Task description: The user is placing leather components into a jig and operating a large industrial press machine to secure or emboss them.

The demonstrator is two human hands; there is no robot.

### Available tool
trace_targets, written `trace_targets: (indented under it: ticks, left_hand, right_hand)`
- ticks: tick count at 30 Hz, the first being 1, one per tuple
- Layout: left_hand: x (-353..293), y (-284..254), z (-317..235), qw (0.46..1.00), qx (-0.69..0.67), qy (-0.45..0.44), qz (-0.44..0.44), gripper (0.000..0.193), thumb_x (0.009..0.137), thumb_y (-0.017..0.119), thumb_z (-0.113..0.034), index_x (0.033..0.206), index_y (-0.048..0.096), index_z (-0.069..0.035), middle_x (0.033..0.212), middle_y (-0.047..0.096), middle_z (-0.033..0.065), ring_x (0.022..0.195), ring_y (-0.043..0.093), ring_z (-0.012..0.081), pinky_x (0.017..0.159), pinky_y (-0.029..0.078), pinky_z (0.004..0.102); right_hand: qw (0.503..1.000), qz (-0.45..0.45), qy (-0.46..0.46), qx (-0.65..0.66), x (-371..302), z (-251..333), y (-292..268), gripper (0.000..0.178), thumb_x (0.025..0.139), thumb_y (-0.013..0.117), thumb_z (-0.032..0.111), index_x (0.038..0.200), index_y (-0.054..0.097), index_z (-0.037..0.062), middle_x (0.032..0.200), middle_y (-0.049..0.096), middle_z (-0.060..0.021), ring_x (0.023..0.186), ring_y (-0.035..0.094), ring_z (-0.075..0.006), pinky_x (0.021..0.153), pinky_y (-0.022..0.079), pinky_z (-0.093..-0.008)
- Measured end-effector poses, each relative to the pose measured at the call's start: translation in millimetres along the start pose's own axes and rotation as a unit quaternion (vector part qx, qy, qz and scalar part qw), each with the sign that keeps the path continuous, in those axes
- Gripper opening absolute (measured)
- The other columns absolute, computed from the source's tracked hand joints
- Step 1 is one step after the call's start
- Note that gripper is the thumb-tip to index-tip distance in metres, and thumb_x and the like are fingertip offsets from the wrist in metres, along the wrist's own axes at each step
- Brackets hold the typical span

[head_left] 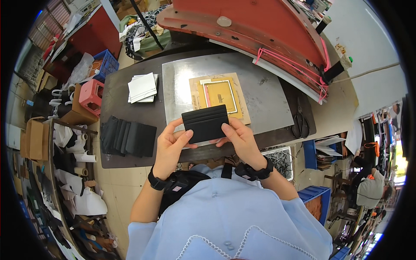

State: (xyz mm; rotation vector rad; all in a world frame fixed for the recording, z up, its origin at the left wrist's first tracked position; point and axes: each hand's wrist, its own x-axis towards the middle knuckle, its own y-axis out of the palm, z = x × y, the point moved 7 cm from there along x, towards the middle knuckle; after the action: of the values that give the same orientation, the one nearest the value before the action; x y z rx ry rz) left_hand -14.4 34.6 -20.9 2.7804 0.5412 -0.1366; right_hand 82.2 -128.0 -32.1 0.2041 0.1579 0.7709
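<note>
A black card holder (205, 125) with several slot edges is held up over the near edge of the dark table. My left hand (171, 141) grips its left end, thumb on the face and fingers behind. At its right end my right hand (239, 136) pinches it the same way. Just beyond lies a yellow board with a metal cutting die (234, 93), partly hidden by the card holder. That board rests on a grey metal plate (271, 102). Left of my left hand, a fanned row of black leather pieces (141, 139) lies on the table.
A stack of white cards (142, 88) sits at the table's back left. Black scissors (300, 121) lie at the right edge. A large red machine (260, 26) with pink cords overhangs the back. Left stand a pink stool (91, 96) and a shelf of rolls. Far right, another person (369, 190) sits.
</note>
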Motion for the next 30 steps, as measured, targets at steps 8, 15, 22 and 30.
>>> trace_targets:
  ticks: [8,15,22,30]
  left_hand:
    - [-7,-13,-1,1.000,-0.001,-0.010,0.022,0.040,0.099,0.061,-0.008,0.136,0.049,0.002,0.110,0.071,0.0118,0.096,0.067,0.0130,0.080,0.058,0.0283]
    - [-22,-39,0,0.996,0.066,0.016,0.061,0.040,0.093,0.072,-0.013,0.127,0.057,0.003,0.111,0.068,0.0100,0.102,0.064,0.0127,0.089,0.051,0.0258]
    - [-40,-107,-1,0.977,0.173,0.048,-0.114,0.023,0.091,0.072,-0.007,0.110,0.064,0.003,0.095,0.072,0.0057,0.085,0.064,0.0082,0.076,0.052,0.0239]
    - [-61,-123,-47,0.714,0.616,0.232,-0.238,0.046,0.088,0.069,-0.009,0.131,0.056,-0.002,0.145,0.045,0.0219,0.131,0.045,0.0395,0.106,0.040,0.0421]
  right_hand:
    - [0.999,-0.008,0.028,0.017,0,-11,13,0.033,0.107,0.048,0.019,0.131,0.052,-0.0033,0.107,0.068,-0.0120,0.078,0.071,-0.0184,0.066,0.056,-0.0247]
    - [0.997,0.030,0.024,-0.073,-3,-2,26,0.030,0.103,0.056,0.016,0.127,0.060,-0.0022,0.092,0.070,-0.0070,0.070,0.067,-0.0120,0.064,0.054,-0.0238]
    - [0.870,-0.091,-0.219,-0.433,15,40,18,0.021,0.095,0.064,0.010,0.113,0.068,0.0003,0.093,0.067,-0.0127,0.076,0.065,-0.0238,0.069,0.051,-0.0322]
    - [0.822,-0.070,-0.223,-0.519,43,26,-16,0.013,0.086,0.069,0.012,0.093,0.067,0.0020,0.104,0.064,-0.0110,0.099,0.057,-0.0321,0.087,0.045,-0.0418]
